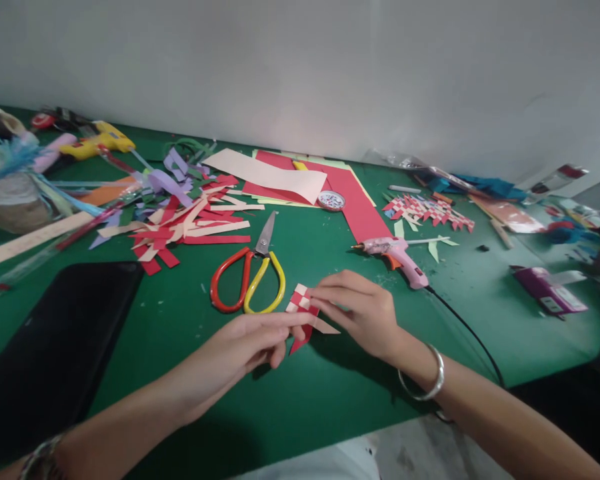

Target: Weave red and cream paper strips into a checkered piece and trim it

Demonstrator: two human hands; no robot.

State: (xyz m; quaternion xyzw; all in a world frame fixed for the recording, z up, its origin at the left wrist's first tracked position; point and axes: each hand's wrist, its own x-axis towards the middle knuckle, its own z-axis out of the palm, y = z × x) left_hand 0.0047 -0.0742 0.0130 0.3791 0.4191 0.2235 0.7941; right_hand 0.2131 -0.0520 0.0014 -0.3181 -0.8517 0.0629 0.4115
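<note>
Both forearms come in from the bottom edge, a silver bangle [427, 385] on the right wrist. Between the hands sits a small woven paper piece [303, 313], red and cream checks, held just above the green table [330, 393]. Left hand [240, 350] has its fingers stretched together, tips pinching the piece from the left; right hand [363, 308] pinches it from the right, thumb and fingers closed on a cream strip, though how firmly is hard to tell. Just beyond lie scissors [250, 273] with one red and one yellow handle, and a pink glue gun [397, 257]. Farther left, a heap of cut paper strips [190, 223]; a black tablet [55, 347] lies at near left.
</note>
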